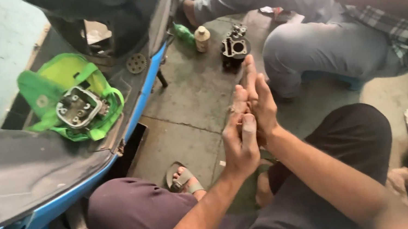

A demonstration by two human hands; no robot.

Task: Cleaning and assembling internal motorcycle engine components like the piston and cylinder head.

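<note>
We've got left hand (240,144) pressed against right hand (261,100), fingers flat, gripping nothing visible (palms hidden). Nearest part: dark metal engine cylinder block (234,47) on concrete floor (190,116), just beyond fingertips.

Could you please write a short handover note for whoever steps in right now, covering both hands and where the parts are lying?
Left hand and right hand are pressed together in front of the knees; whether anything sits between them cannot be told.
A metal engine part rests on a green cloth on the blue scooter.
A dark engine cylinder stands on the concrete floor, beside a small bottle.
A second person squats opposite, holding a pale rag.
Nothing shows either part being fitted.
</note>
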